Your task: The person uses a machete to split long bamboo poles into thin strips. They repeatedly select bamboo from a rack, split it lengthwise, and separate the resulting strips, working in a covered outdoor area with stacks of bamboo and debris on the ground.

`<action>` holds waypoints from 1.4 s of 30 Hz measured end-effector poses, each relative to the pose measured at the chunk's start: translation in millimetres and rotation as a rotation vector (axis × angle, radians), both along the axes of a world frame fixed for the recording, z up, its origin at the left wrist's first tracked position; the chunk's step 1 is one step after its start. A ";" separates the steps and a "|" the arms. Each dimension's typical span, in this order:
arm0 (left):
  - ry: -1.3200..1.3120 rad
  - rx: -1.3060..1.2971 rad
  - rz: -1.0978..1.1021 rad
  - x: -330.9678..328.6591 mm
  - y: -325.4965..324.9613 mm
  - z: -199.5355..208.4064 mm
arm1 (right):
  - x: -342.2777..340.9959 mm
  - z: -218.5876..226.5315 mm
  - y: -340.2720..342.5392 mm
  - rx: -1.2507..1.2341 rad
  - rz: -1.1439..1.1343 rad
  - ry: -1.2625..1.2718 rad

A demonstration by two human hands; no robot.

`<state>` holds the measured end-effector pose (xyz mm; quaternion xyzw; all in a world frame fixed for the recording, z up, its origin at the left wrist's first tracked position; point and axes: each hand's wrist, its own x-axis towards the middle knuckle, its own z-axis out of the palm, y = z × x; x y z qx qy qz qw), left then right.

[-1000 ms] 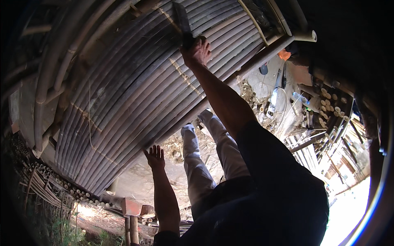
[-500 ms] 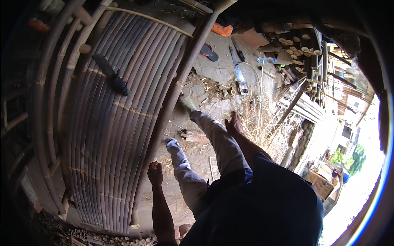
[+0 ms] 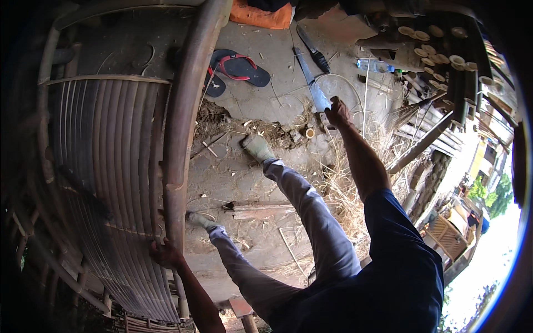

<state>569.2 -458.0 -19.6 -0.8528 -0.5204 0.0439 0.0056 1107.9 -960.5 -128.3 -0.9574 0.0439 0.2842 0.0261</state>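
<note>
My right hand (image 3: 338, 113) is stretched forward over the handle end of a handsaw (image 3: 314, 87) on the ground. Its fingers are curled, and they partly cover the saw; whether they touch it I cannot tell. My left hand (image 3: 168, 255) is at the edge of a bamboo slat bench (image 3: 129, 161), its fingers apart on the slats beside the thick bamboo rail (image 3: 176, 188). A dark, long-bladed tool (image 3: 86, 191) lies dimly on the slats. Close to the saw on the ground is a knife with a black handle (image 3: 317, 56).
Flip-flops (image 3: 247, 69) lie beyond the rail, below an orange cloth (image 3: 261, 15). A plastic bottle (image 3: 376, 66) is right of the saw. Dry straw (image 3: 347, 183) and a split wood piece (image 3: 258, 210) litter the ground. Cut bamboo poles (image 3: 438, 58) are stacked at far right.
My right hand has moved forward to the saw. My left hand has gone from hanging beside the bench to its edge. The view has shifted, bringing the saw and flip-flops closer.
</note>
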 end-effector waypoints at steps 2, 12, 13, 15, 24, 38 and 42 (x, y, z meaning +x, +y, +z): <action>0.155 0.195 -0.129 -4.0 3.5 -14.3 | 51.8 -43.1 -16.3 -0.047 0.018 -0.017; 0.323 0.442 -0.044 35.8 -11.9 -13.2 | 163.2 -265.3 -81.8 -0.022 0.228 -0.103; 0.315 0.505 -0.149 31.9 -5.1 -14.0 | 160.4 -287.0 -104.5 0.039 0.284 -0.172; 0.269 0.445 -0.192 36.9 -6.4 -80.2 | 230.5 -282.7 -213.9 -0.080 0.337 -0.410; 0.084 0.110 -0.050 18.8 15.0 -4.1 | 134.2 -255.2 -163.8 0.128 0.299 -0.359; -0.044 -0.094 0.165 122.1 221.7 2.5 | -165.1 102.4 -151.0 0.364 -0.033 0.115; -0.045 0.124 -0.087 30.5 270.2 13.0 | -300.8 169.2 -232.8 0.325 -0.166 0.110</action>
